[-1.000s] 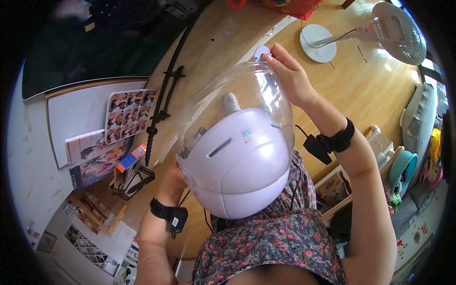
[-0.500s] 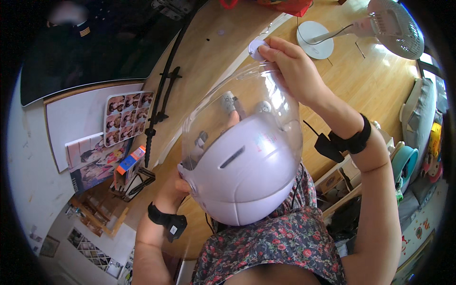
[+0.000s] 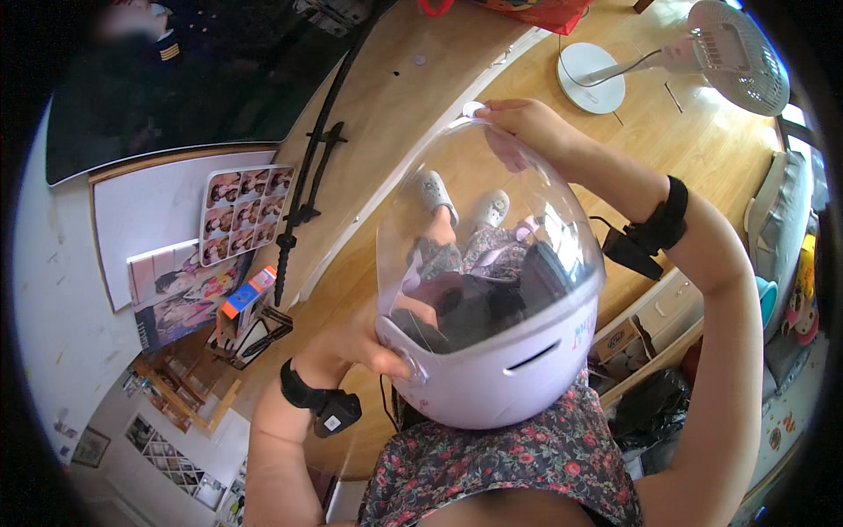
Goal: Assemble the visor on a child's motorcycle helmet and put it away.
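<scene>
A lavender helmet point(image 3: 479, 391) with a large clear visor point(image 3: 492, 189) is held in front of my body. Its opening faces up and away, and dark padding point(image 3: 492, 307) shows through the visor. My left hand point(image 3: 378, 347) grips the helmet's left rim beside the round visor hinge point(image 3: 413, 367), with some fingers out of sight inside. At the visor's far edge, my right hand point(image 3: 518, 123) is closed on the visor, pinching a small round pale disc point(image 3: 475, 110) there. Part of the disc is hidden by the fingers.
A white fan point(image 3: 593, 79) stands on the wooden floor at the far right. Picture boards point(image 3: 241, 211) and a small orange-and-blue box point(image 3: 248, 292) are on the left. A large dark screen point(image 3: 176, 97) lies beyond them. Storage drawers point(image 3: 663, 307) and a black bag point(image 3: 650, 404) are at my right.
The helmet has tilted and shifted right, so its padded inside now shows through the visor. My right hand has lowered slightly with the visor edge. My left hand keeps its hold.
</scene>
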Available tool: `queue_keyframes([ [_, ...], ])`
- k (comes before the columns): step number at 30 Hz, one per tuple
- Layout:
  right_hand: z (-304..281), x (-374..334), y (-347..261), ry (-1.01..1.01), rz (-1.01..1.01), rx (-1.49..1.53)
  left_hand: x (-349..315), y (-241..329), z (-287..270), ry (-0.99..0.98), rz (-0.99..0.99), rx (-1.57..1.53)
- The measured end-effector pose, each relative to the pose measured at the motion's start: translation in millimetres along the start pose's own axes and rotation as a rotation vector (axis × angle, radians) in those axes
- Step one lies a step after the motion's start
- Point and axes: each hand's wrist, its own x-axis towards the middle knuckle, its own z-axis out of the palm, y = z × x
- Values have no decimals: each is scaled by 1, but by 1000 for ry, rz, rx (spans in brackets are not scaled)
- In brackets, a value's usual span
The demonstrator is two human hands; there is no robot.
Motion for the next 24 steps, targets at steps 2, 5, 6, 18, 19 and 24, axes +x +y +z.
queue_keyframes([
  [2, 3, 0, 1, 4, -23, 54, -3, -11, -7, 17, 22, 26],
  [5, 5, -2, 3, 27, -44, 143, -7, -21, -11, 111, -56, -140],
  [6, 6, -2, 4, 46, -40, 176, -6, -19, -11, 171, -90, -124],
  [18, 16, -2, 25, 199, -238, 166, 4, -58, -37, 178, 40, -288],
  [19, 19, -1, 23, 200, -240, 167, 2, -71, -46, 138, 68, -230],
  [24, 31, -1, 31, 317, -488, -170, 4, -56, -25, 452, 87, -520],
])
